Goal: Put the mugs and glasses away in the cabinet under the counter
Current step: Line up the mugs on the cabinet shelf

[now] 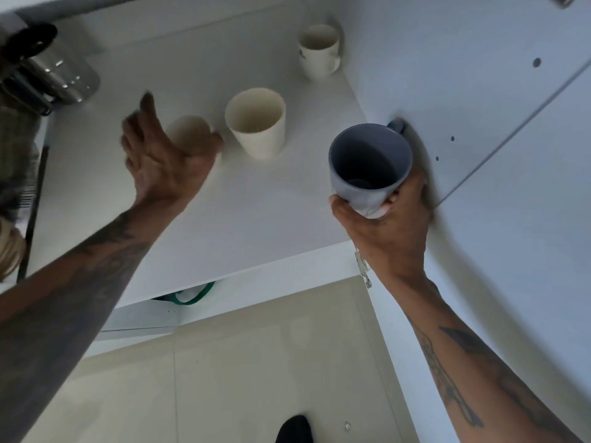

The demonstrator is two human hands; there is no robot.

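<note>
My right hand (390, 231) grips a blue-grey mug (371, 167) by its base, held upright just above the white cabinet shelf (224, 219) close to the right side wall (479, 91). My left hand (163, 158) is blurred, its fingers spread, with palm and thumb against a small cream cup (188, 132) standing on the shelf. A taller cream cup (256, 123) stands just right of it. A white mug with a handle (319, 49) sits in the back right corner.
Shiny metal and black kitchenware (54, 75) fills the shelf's left end. A beige cabinet door (256, 362) hangs open below the shelf edge, with a hinge (363, 266) at the right. Something green (192, 297) shows under the shelf.
</note>
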